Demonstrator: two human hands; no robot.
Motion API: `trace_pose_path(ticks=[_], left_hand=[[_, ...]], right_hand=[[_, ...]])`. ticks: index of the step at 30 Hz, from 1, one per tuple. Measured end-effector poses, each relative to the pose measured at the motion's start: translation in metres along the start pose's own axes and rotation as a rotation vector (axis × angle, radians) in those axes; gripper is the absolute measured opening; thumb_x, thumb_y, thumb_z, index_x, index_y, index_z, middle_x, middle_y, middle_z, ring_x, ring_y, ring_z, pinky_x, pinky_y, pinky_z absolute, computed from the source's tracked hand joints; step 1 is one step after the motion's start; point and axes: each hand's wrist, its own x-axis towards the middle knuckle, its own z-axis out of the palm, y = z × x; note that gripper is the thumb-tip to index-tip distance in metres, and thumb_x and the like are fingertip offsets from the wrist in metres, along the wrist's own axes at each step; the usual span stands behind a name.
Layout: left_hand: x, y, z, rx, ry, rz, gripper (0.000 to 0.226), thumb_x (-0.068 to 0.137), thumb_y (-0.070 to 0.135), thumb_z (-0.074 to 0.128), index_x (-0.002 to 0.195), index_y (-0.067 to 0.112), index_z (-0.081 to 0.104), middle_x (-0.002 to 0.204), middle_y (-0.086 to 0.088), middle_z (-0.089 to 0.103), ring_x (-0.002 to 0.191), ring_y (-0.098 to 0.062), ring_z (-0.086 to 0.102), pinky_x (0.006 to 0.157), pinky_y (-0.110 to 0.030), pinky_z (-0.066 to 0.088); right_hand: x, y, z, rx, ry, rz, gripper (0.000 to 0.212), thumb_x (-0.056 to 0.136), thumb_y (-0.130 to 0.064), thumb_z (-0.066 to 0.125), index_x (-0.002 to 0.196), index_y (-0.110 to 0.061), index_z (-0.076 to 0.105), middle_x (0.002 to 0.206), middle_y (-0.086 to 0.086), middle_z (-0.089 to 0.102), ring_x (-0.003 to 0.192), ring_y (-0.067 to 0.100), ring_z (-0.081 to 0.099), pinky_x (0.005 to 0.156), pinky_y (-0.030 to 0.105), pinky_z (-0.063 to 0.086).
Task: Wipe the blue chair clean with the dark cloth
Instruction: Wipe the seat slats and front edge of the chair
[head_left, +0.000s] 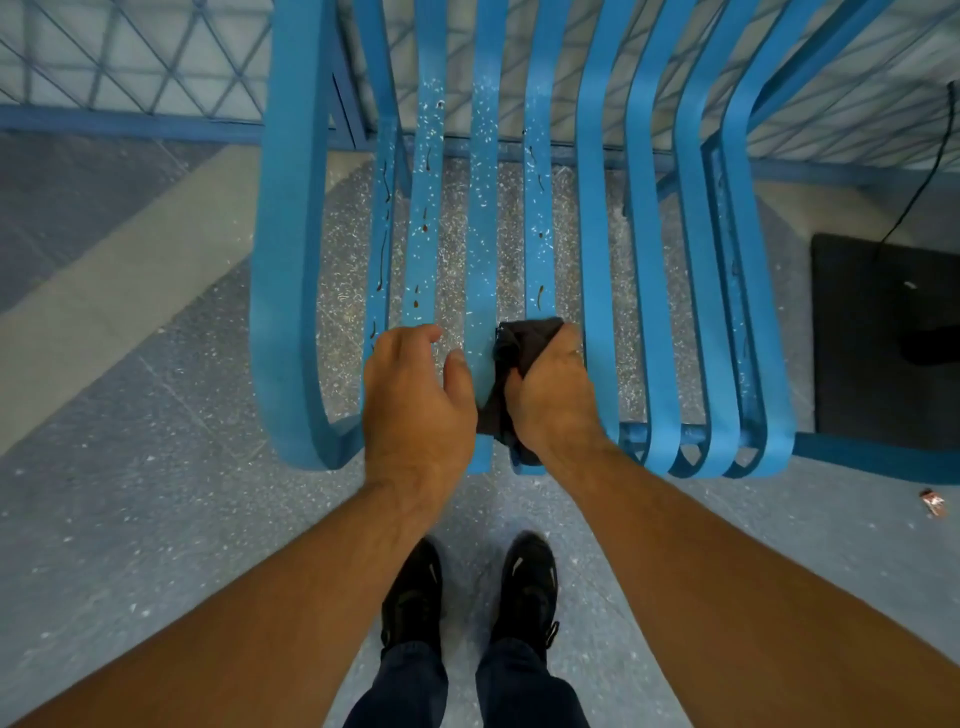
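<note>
Right grip: right grip (553, 400) is closed round the dark cloth (524, 338), fingers curled over it and thumb tucked on the left side. The knuckles face up.
Cloth: bunched up and wrapped over one seat slat, fourth from the left. One end pokes out ahead of the fingers, and another hangs below the hand by the seat's front edge.
Left grip: left grip (415, 400) has nothing in it. It lies palm down on the two leftmost slats with the fingers loosely bent and the thumb held apart, toward the cloth.
Gap between hands: one bare slat shows between them. The thumb tip is near the cloth, and I cannot tell if it touches.
Chair: blue chair (597, 234) is made of curved metal slats with a wide armrest band on the left. Seen from above, its front edge is nearest the person.
Dirt: brown streaks (382, 260) and drips sit on the left slats. White specks (483, 156) are scattered on the middle ones. The right slats look plain.
Floor: speckled grey floor (156, 493) with a paler diagonal band on the left.
Feet: black shoes (415, 587) and dark trousers, just in front of the chair.
Right side: dark mat (883, 338) with a thin cable (924, 171) running up from it. A small wrapper (932, 503) lies on the floor.
Behind: lattice railing (130, 62) with a blue bar.
</note>
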Motion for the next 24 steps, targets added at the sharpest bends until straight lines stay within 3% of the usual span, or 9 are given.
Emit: trace_pose_path(ticks=[3, 5, 9, 11, 13, 16, 20, 22, 24], left_hand=[[0.009, 0.004, 0.0, 0.003, 0.011, -0.03, 0.032, 0.098, 0.024, 0.051, 0.126, 0.011, 0.053, 0.127, -0.004, 0.05, 0.115, -0.019, 0.05, 0.093, -0.026, 0.042], [0.016, 0.007, 0.0, -0.004, 0.01, -0.056, 0.033, 0.099, 0.026, 0.049, 0.129, 0.013, 0.052, 0.129, -0.002, 0.048, 0.116, -0.016, 0.049, 0.092, -0.022, 0.038], [0.023, 0.008, 0.003, -0.028, 0.022, -0.072, 0.032, 0.1, 0.028, 0.047, 0.13, 0.015, 0.05, 0.13, 0.001, 0.047, 0.113, -0.011, 0.049, 0.087, -0.02, 0.037], [0.026, 0.007, 0.005, -0.042, 0.041, -0.065, 0.032, 0.1, 0.027, 0.047, 0.13, 0.015, 0.05, 0.13, 0.0, 0.048, 0.115, -0.014, 0.049, 0.088, -0.022, 0.041], [0.029, 0.006, 0.007, -0.046, 0.066, -0.056, 0.033, 0.099, 0.027, 0.048, 0.129, 0.013, 0.05, 0.129, -0.001, 0.048, 0.115, -0.016, 0.049, 0.091, -0.027, 0.046], [0.035, 0.004, 0.012, -0.037, 0.096, -0.056, 0.037, 0.097, 0.025, 0.052, 0.131, 0.01, 0.048, 0.129, -0.004, 0.049, 0.116, -0.017, 0.049, 0.096, -0.033, 0.049], [0.041, -0.004, 0.019, 0.006, 0.095, -0.13, 0.05, 0.093, 0.023, 0.061, 0.137, 0.011, 0.041, 0.13, -0.004, 0.049, 0.115, -0.021, 0.052, 0.092, -0.04, 0.053], [0.047, -0.005, 0.02, 0.028, 0.072, -0.201, 0.056, 0.09, 0.025, 0.063, 0.139, 0.014, 0.037, 0.131, -0.005, 0.049, 0.115, -0.024, 0.054, 0.087, -0.043, 0.055], [0.053, -0.003, 0.021, 0.058, 0.03, -0.27, 0.059, 0.09, 0.028, 0.063, 0.139, 0.016, 0.034, 0.128, -0.005, 0.053, 0.11, -0.026, 0.058, 0.082, -0.045, 0.057]], right_hand=[[-0.002, 0.007, -0.001, 0.112, -0.039, -0.014, 0.059, 0.085, -0.008, 0.062, 0.134, -0.02, 0.03, 0.099, -0.001, 0.057, 0.088, 0.019, 0.06, 0.064, 0.025, 0.048], [-0.005, 0.01, -0.004, 0.267, -0.078, 0.019, 0.067, 0.082, -0.001, 0.062, 0.135, -0.026, 0.031, 0.091, -0.012, 0.054, 0.081, 0.005, 0.058, 0.062, 0.016, 0.045], [-0.01, 0.014, -0.007, 0.401, -0.145, 0.108, 0.065, 0.081, -0.005, 0.063, 0.135, -0.027, 0.035, 0.094, -0.008, 0.059, 0.081, 0.006, 0.058, 0.059, 0.02, 0.047], [-0.007, 0.009, -0.004, 0.357, -0.085, 0.125, 0.051, 0.082, -0.013, 0.062, 0.128, -0.02, 0.042, 0.093, -0.004, 0.06, 0.082, 0.013, 0.061, 0.062, 0.027, 0.049], [0.003, 0.003, 0.003, 0.293, 0.051, 0.091, 0.042, 0.088, -0.035, 0.061, 0.123, -0.018, 0.046, 0.094, -0.002, 0.062, 0.085, 0.019, 0.063, 0.069, 0.033, 0.053], [0.015, -0.006, 0.01, 0.174, 0.19, 0.044, 0.054, 0.092, -0.062, 0.045, 0.118, -0.016, 0.049, 0.098, 0.003, 0.064, 0.086, 0.024, 0.064, 0.074, 0.039, 0.056], [0.003, 0.007, 0.015, 0.078, 0.211, -0.058, 0.05, 0.097, -0.051, 0.044, 0.131, -0.015, 0.041, 0.116, 0.011, 0.063, 0.1, 0.032, 0.063, 0.084, 0.047, 0.055], [-0.012, 0.014, 0.017, -0.01, 0.177, -0.167, 0.062, 0.098, -0.041, 0.048, 0.148, -0.012, 0.025, 0.139, 0.014, 0.049, 0.117, 0.033, 0.055, 0.096, 0.045, 0.049], [-0.017, 0.015, 0.018, -0.106, 0.149, -0.178, 0.069, 0.098, -0.036, 0.049, 0.151, -0.01, 0.015, 0.146, 0.015, 0.04, 0.121, 0.034, 0.051, 0.099, 0.045, 0.046]])
